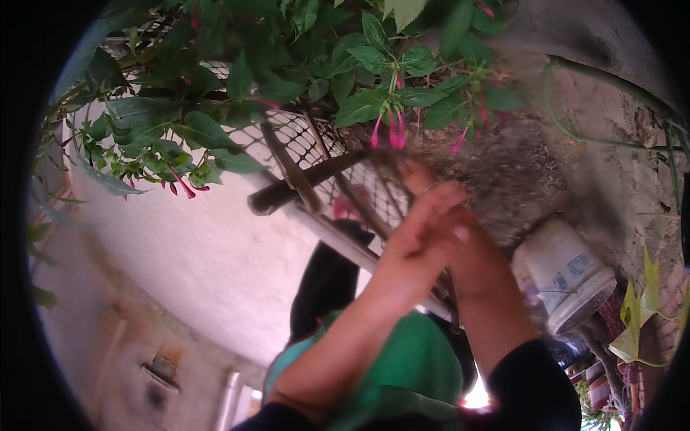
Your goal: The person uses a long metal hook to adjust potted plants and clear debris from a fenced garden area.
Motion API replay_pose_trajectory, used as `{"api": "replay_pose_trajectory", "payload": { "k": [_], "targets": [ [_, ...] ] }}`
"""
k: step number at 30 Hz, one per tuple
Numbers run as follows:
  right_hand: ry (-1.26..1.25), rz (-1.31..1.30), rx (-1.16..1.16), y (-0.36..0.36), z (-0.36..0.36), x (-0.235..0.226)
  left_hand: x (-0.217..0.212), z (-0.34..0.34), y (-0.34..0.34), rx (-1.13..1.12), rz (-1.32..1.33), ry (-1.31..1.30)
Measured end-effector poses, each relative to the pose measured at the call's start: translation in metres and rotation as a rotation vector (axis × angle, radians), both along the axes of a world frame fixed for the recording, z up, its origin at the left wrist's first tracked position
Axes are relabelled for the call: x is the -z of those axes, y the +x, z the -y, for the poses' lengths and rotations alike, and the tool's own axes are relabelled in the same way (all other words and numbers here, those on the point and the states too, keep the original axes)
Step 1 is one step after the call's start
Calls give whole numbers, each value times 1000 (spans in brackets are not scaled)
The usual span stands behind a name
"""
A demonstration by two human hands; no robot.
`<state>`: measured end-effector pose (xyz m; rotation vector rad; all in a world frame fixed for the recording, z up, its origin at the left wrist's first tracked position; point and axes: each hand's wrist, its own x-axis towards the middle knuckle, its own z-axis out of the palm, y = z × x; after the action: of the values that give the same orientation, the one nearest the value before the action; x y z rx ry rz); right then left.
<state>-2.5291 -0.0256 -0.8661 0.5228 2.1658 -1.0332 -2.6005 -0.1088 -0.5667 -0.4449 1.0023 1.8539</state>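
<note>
Head view: your left hand and right hand, overlapped, near a wooden bar.
Hands: blurred; spread or pinching, cannot tell. Wooden bar: before mesh, far end beside your hands. Risk, judged: hurried reaching could scrape you on mesh or snap pink flowers. Obstructing: green leaves above. Adjacent: tilted white bucket, right.

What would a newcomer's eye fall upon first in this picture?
Probably the bright pink flowers among the green leaves at the top. Next would be the two bare hands, close together and a little blurred, just right of the middle. The white bucket at the right also stands out.
</note>
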Motion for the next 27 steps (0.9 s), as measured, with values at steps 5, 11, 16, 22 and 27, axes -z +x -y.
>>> {"api": "replay_pose_trajectory", "payload": {
  "k": [5,11,16,22,27],
  "targets": [
    [-420,-167,299,56,-37,-32,-5,-2,2,-20,30,-51],
    [-121,-21,38,24,-13,-28,-11,-12,1,253,-212,-134],
    [-326,150,232,52,-29,4,-9,-13,1,229,-145,-108],
    [-179,-53,-59,14,-60,-43,-9,-15,5,224,-178,-160],
    [-77,-32,143,-29,-15,-50,-8,-19,5,250,-184,-165]
  ]
}}
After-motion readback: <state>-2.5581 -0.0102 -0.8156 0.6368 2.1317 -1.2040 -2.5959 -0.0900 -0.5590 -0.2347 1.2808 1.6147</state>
